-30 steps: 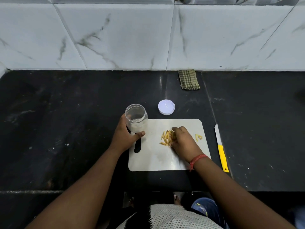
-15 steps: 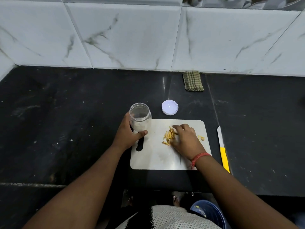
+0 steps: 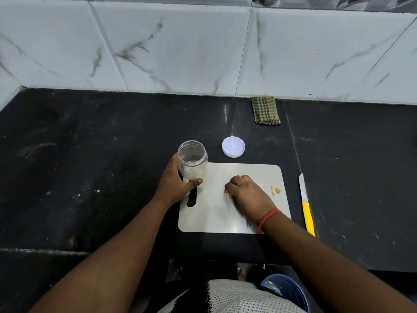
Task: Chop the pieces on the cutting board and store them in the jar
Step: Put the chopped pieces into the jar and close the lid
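Note:
A steel cutting board (image 3: pixel 237 220) lies on the black counter. My left hand (image 3: pixel 174 185) grips a clear open jar (image 3: pixel 192 160) standing upright at the board's far left corner. My right hand (image 3: pixel 247 195) is curled over the pile of yellow chopped pieces (image 3: pixel 226 192) in the middle of the board, hiding nearly all of them; only a few tips show under the fingers. A couple of stray yellow scraps (image 3: pixel 276 190) lie near the board's right edge.
The jar's white lid (image 3: pixel 233 146) lies just behind the board. A yellow-handled knife (image 3: pixel 306 205) rests on the counter right of the board. A folded checked cloth (image 3: pixel 265 110) sits by the tiled wall. A blue bucket (image 3: pixel 286 290) stands below the counter edge.
My right hand has closed over the pile of chopped pieces, which was spread out and plainly visible before. My left hand still holds the jar in the same place.

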